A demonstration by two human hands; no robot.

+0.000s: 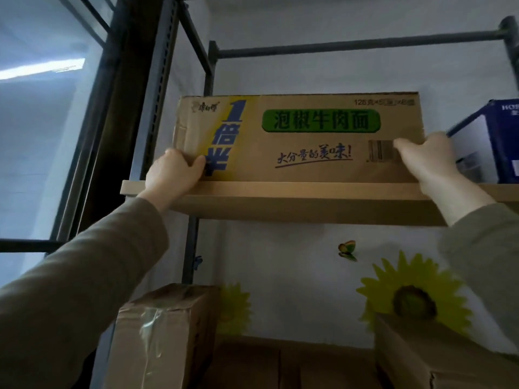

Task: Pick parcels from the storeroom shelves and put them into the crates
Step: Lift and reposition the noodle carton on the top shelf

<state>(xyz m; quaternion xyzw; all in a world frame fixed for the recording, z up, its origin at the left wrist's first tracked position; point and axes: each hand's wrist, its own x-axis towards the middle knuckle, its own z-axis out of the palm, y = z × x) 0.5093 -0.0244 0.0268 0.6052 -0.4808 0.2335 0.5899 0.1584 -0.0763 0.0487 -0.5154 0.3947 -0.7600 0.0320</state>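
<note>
A long brown cardboard carton with a green label and blue and yellow print stands on the upper wooden shelf, high in front of me. My left hand grips its lower left corner, thumb on the front face. My right hand grips its right end, thumb across the barcode. Both arms reach upward in olive sleeves. No crate is in sight.
A dark blue and white box stands on the same shelf just right of the carton. On the shelf below, a taped brown parcel sits at left and another cardboard box at right. Black metal uprights frame the rack; a window lies left.
</note>
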